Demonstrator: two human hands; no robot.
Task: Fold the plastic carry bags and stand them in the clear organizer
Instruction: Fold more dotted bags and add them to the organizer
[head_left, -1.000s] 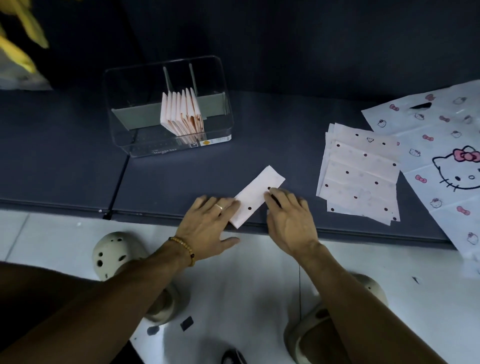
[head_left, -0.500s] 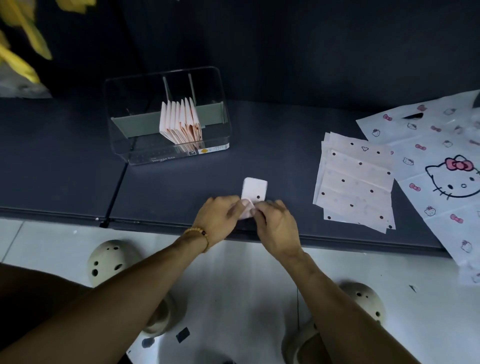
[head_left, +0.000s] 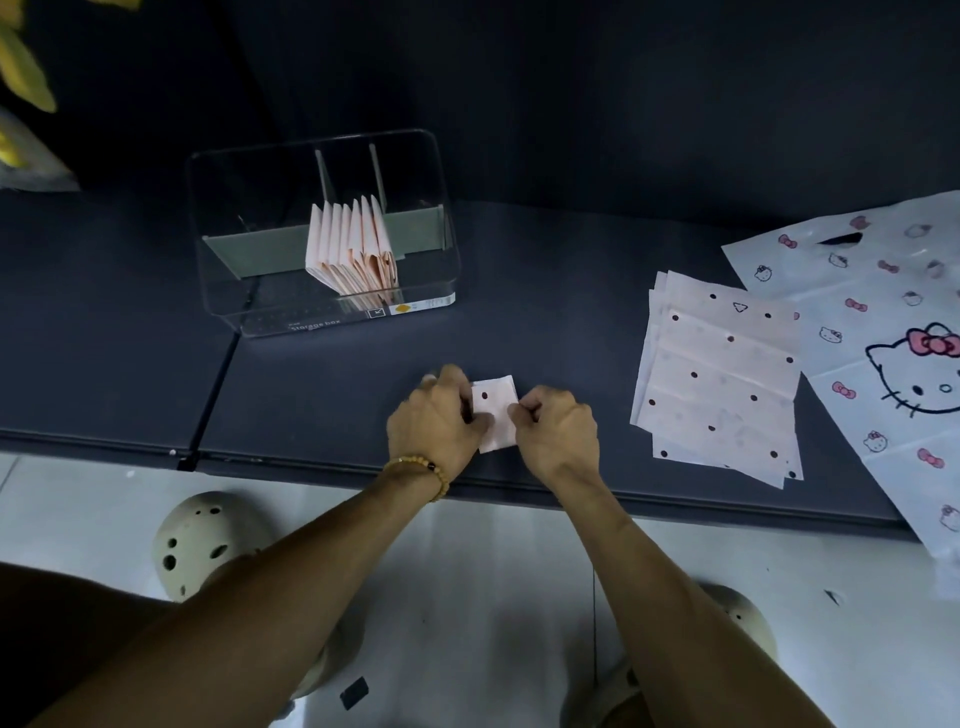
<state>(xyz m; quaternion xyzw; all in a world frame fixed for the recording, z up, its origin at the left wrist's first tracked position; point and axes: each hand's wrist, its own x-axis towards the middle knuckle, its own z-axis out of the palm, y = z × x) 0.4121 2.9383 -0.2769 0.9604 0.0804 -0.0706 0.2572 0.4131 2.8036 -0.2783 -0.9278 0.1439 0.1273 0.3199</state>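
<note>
A small folded white bag with dark dots (head_left: 496, 410) lies near the front edge of the dark mat. My left hand (head_left: 439, 421) pinches its left side and my right hand (head_left: 558, 428) pinches its right side. Behind them stands the clear organizer (head_left: 244, 291), with several folded pinkish bags (head_left: 353, 244) upright in its middle section between two dividers. To the right lies a stack of flat dotted bags (head_left: 719, 374).
A larger white bag with cat-face and bow prints (head_left: 893, 332) lies flat at the far right, partly over the mat's edge. The dark mat (head_left: 545, 291) ends just below my hands; white floor and my cream perforated shoes (head_left: 200, 540) lie below it.
The long folded strip has been folded down into a small square. Both hands have closed in on its sides from resting flat on the strip.
</note>
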